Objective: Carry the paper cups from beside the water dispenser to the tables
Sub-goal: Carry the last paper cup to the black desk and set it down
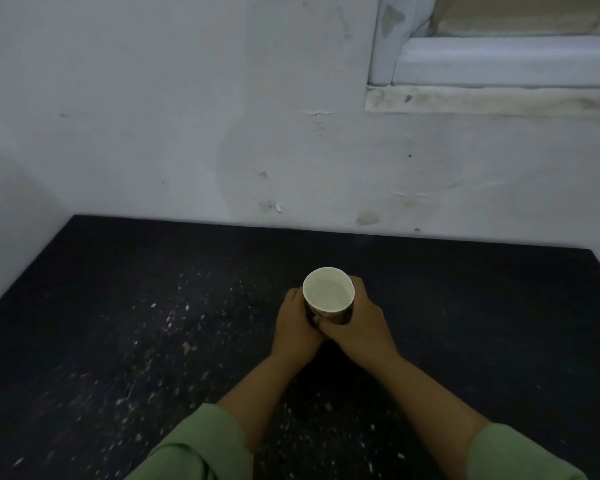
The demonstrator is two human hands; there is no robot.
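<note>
A white paper cup [328,289] stands upright over the dark speckled table [153,323], its mouth open toward me and water inside. My left hand [297,325] wraps its left side and my right hand [359,327] wraps its right side, thumbs meeting at the front. The cup's lower wall and base are hidden by my fingers, so I cannot tell whether it rests on the table. Both forearms come from green sleeves at the bottom edge.
The black table runs back to a stained white wall [222,133] and a side wall on the left. A window sill and frame [499,95] sit at the upper right. The table's right edge slants away at the far right.
</note>
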